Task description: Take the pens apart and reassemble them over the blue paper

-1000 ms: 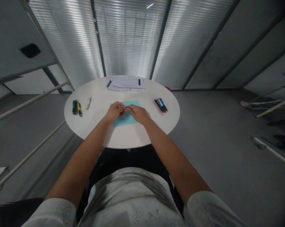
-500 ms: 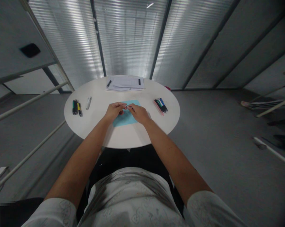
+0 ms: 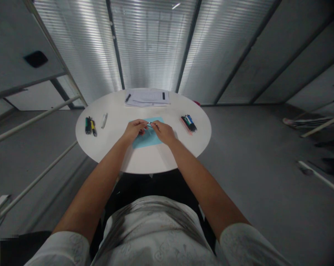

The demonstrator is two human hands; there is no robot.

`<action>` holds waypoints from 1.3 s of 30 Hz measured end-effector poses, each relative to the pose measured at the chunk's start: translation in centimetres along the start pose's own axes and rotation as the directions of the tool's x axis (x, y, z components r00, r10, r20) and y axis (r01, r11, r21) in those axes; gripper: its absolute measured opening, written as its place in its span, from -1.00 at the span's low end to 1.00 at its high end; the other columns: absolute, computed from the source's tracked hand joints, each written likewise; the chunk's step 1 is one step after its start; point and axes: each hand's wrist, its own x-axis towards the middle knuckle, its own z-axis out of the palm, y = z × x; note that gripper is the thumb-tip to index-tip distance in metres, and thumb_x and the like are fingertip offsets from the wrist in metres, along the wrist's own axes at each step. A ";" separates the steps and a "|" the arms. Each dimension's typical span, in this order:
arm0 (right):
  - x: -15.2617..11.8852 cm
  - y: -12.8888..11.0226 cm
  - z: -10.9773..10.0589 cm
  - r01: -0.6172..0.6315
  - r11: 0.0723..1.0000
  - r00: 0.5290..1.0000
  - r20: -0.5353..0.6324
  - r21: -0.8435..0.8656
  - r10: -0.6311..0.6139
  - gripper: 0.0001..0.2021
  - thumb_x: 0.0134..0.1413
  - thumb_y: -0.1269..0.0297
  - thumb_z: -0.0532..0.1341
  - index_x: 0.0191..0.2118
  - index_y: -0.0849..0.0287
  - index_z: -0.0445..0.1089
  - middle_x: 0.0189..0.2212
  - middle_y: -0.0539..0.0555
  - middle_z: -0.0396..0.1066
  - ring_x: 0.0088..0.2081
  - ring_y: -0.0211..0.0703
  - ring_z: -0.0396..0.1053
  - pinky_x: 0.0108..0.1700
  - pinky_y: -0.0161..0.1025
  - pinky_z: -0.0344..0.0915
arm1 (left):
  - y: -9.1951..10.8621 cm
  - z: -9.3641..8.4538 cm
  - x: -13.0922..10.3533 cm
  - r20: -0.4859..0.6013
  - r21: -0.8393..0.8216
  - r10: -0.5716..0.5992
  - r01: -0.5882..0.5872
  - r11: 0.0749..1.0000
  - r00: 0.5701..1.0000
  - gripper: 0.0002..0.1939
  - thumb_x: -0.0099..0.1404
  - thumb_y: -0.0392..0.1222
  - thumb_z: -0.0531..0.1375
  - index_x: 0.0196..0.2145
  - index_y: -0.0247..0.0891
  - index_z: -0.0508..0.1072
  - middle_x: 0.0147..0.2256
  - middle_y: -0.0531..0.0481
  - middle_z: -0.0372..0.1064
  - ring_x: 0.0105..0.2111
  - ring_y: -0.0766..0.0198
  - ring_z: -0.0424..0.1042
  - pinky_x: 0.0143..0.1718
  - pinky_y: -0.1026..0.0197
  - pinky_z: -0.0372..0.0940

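Note:
Over a light-blue sheet [image 3: 148, 140] on the round white table, my two hands meet with their fingertips close together. Between them is a slim pen [image 3: 149, 124], white and black where it shows, mostly hidden by my fingers. My left hand [image 3: 133, 130] is closed in a pinch at its left end. From the other side, my right hand [image 3: 164, 132] pinches the pen's dark part. The pen is too small in view to make out its tip or cap.
Papers [image 3: 147, 97] with dark items on them lie at the table's [image 3: 114, 147] far edge. Several pens [image 3: 188, 123] are at the right. Dark and yellow markers [image 3: 89, 126] and a white marker [image 3: 104, 120] lie at the left. White metal rails [image 3: 36, 118] stand left.
My fingertips have drawn slightly apart, and a little more of the pen shows between them. The table's other things have stayed in place.

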 end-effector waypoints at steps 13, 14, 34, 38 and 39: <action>0.0 0.0 0.1 -0.178 0.956 0.984 -0.024 -0.233 0.177 -0.66 0.31 0.12 -0.04 0.05 0.11 0.29 -0.08 0.18 0.42 -0.09 0.00 0.37 -0.10 -0.14 0.22 | -0.2 -0.6 0.4 0.010 -0.158 -0.048 0.049 0.986 0.999 -0.79 -0.05 -0.21 0.21 -0.39 -0.32 0.50 -0.56 0.00 0.36 -0.63 0.35 0.28 -0.61 0.28 0.12; 0.0 0.1 0.2 -0.181 0.950 0.983 -0.024 -0.256 0.181 -0.67 0.29 0.13 0.00 0.04 0.14 0.30 -0.08 0.21 0.41 -0.08 0.03 0.36 -0.09 -0.11 0.22 | -0.2 -0.6 0.5 0.014 -0.163 -0.046 0.048 0.986 0.999 -0.79 -0.04 -0.21 0.21 -0.39 -0.32 0.50 -0.57 0.00 0.35 -0.63 0.34 0.28 -0.61 0.28 0.12; 0.7 0.5 0.6 -0.128 0.969 0.984 -0.146 -0.212 0.098 -0.71 0.34 0.19 -0.04 -0.06 0.21 0.32 -0.11 0.23 0.33 -0.06 -0.02 0.27 -0.04 -0.13 0.16 | -0.2 -0.3 0.3 0.018 -0.091 -0.041 0.042 0.995 0.999 -0.77 -0.01 -0.15 0.22 -0.38 -0.33 0.50 -0.56 -0.01 0.35 -0.64 0.37 0.26 -0.64 0.29 0.09; 0.7 -0.1 0.7 0.028 0.989 0.993 -0.110 -0.148 -0.045 -0.70 0.35 0.18 -0.07 -0.08 0.19 0.32 -0.13 0.19 0.33 -0.07 -0.05 0.26 -0.03 -0.16 0.15 | -0.3 0.0 0.2 0.009 0.009 -0.007 0.007 1.000 1.000 -0.74 0.04 -0.06 0.29 -0.38 -0.32 0.48 -0.53 0.00 0.37 -0.65 0.39 0.25 -0.65 0.30 0.11; 0.7 -0.1 0.8 0.056 0.989 0.993 -0.094 -0.137 -0.069 -0.71 0.35 0.19 -0.08 -0.09 0.19 0.32 -0.13 0.18 0.33 -0.08 -0.06 0.26 -0.03 -0.17 0.15 | -0.3 0.1 0.2 0.004 0.036 -0.003 0.003 0.999 1.000 -0.73 0.05 -0.04 0.30 -0.41 -0.32 0.47 -0.54 -0.01 0.37 -0.65 0.39 0.25 -0.64 0.30 0.11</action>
